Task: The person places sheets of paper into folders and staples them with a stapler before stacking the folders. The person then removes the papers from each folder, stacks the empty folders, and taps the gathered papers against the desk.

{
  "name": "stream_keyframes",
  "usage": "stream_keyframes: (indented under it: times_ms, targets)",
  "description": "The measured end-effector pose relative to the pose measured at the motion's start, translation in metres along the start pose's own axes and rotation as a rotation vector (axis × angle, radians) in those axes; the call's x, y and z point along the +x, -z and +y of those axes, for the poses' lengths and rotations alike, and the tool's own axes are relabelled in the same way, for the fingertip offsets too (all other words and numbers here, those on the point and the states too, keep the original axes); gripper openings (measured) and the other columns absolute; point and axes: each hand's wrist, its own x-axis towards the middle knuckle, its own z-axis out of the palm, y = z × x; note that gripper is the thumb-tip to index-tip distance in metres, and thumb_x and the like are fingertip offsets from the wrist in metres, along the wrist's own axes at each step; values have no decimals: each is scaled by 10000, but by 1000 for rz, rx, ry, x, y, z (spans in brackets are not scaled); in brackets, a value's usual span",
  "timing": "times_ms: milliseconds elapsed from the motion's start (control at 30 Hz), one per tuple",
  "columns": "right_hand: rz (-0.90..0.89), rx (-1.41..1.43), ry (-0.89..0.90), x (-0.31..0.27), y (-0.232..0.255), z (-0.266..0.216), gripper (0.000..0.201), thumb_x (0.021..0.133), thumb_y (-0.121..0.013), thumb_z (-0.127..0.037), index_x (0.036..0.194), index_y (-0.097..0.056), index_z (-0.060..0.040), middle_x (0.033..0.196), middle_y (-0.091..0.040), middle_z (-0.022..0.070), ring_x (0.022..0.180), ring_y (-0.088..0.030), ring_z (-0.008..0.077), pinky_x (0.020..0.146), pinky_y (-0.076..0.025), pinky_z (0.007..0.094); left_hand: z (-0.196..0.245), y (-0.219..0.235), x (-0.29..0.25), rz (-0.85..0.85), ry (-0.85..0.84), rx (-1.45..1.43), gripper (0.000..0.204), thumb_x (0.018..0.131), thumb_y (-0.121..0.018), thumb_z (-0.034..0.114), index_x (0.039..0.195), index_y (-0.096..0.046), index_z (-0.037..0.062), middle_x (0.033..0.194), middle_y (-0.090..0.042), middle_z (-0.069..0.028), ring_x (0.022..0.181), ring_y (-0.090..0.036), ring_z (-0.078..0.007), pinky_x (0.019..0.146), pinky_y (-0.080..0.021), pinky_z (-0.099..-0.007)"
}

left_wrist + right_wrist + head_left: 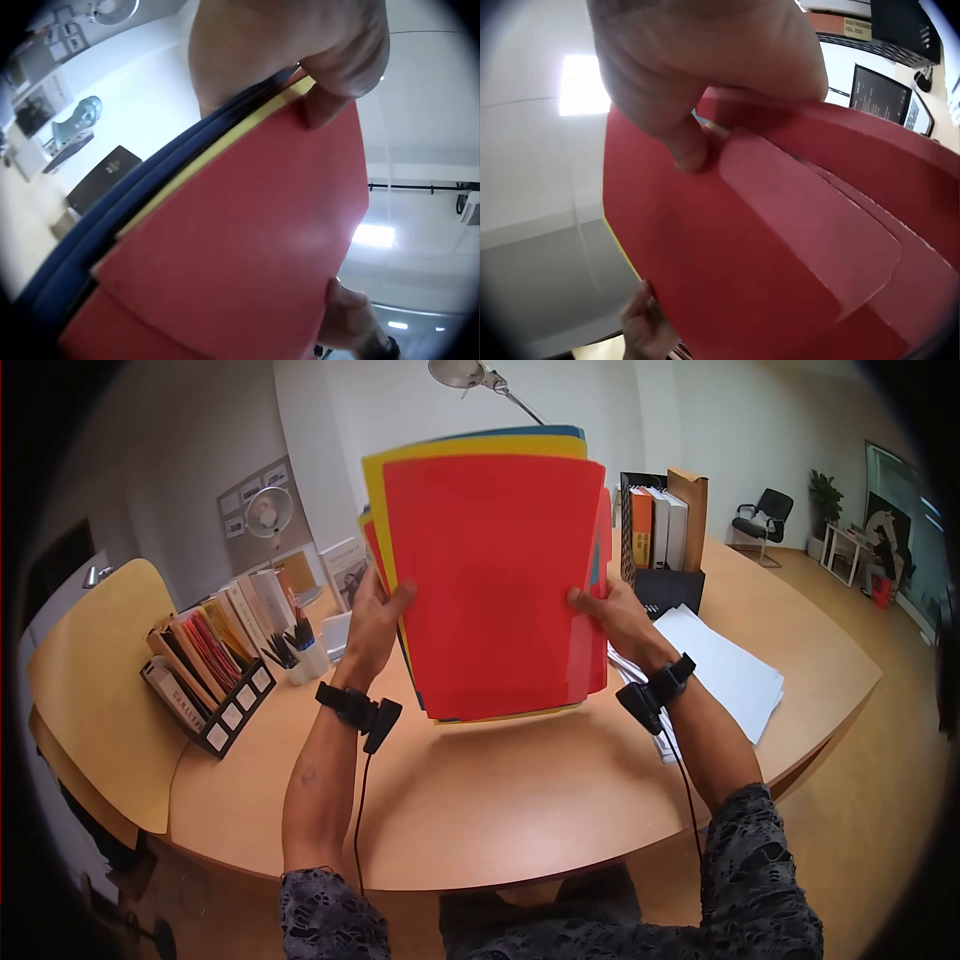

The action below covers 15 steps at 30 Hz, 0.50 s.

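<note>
A stack of file folders (490, 580) is held upright above the desk, a red one in front with yellow and blue edges showing behind it. My left hand (375, 620) grips the stack's left edge, thumb on the red face. On the opposite edge my right hand (620, 622) does the same. In the left wrist view, blue folder edges (142, 180) and a yellow edge (217, 150) lie behind the red cover (247, 225). A tab-like red flap (817, 217) shows by the right thumb in the right wrist view. The fingers behind the stack are hidden.
The wooden desk (480, 810) curves around me. On the left stand a file rack (225, 710) with books and folders, and a pen cup (312, 658). White papers (725, 670) lie on the right, before a black organizer (670, 588) with binders. A lamp (460, 372) rises behind.
</note>
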Motion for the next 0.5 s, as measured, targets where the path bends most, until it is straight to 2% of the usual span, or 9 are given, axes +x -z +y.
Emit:
stream_keyframes:
  times_ms: [100,167,200,267,300,333,367,433,500]
  targets:
    - [-14,-91,86,3,2,-14,639,854,-752,-282,1310,-456,54,1234,-595,157,1129,-584,203,973,-474,345,4,11,12,34,40,-8,717,923,-657,374,1426,-318,-7,1356,-495,-197,1265,-496,-259,1068,-389,-358]
    - [-16,-198,146,6,2,-19,752,831,-777,-328,1354,-403,60,1288,-559,175,1185,-557,217,993,-463,351,2,14,23,287,-85,221,844,905,-652,464,1480,-243,1,1475,-348,-253,1395,-341,-328,1123,-312,-415]
    - [15,-215,235,10,4,-19,841,821,-781,-358,1396,-332,62,1322,-524,193,1219,-534,233,1013,-450,357,1,14,29,266,-99,204,916,903,-606,544,1506,-184,-2,1547,-177,-282,1455,-191,-372,1146,-251,-469]
    - [43,-254,339,12,-1,-26,1047,812,-757,-461,1480,-143,60,1419,-402,251,1315,-448,304,1077,-397,401,8,1,29,272,-179,336,896,911,-589,548,1512,-184,20,1540,-201,-271,1442,-228,-361,1146,-256,-465]
    - [40,-254,343,18,0,-23,1047,812,-757,-461,1480,-143,60,1419,-402,251,1315,-448,304,1077,-397,401,13,-6,29,277,-257,468,877,919,-573,551,1518,-185,41,1534,-224,-261,1429,-264,-350,1145,-260,-460]
    - [106,-381,416,23,-4,-21,1057,805,-750,-487,1489,-142,44,1437,-366,264,1337,-415,327,1084,-388,411,19,-11,25,257,-173,433,730,952,-553,494,1502,-285,97,1475,-331,-229,1385,-337,-324,1127,-298,-422]
    - [175,-508,487,28,-4,-20,1068,798,-742,-512,1497,-140,27,1455,-329,278,1358,-383,349,1092,-380,421,19,-13,27,257,-177,433,730,952,-553,494,1502,-285,97,1475,-331,-229,1385,-337,-324,1127,-298,-422]
    - [174,-523,518,28,-7,-28,1070,786,-746,-523,1503,-152,5,1465,-302,288,1373,-354,361,1093,-378,427,14,-14,32,292,-345,583,553,986,-519,435,1430,-428,118,1362,-453,-201,1312,-420,-313,1090,-341,-404]
    - [170,-541,542,29,-8,-35,1073,774,-750,-535,1510,-164,-18,1475,-274,298,1387,-325,374,1094,-377,433,1,-12,36,199,-313,627,501,998,-498,417,1386,-471,102,1324,-481,-201,1304,-428,-316,1080,-350,-410]
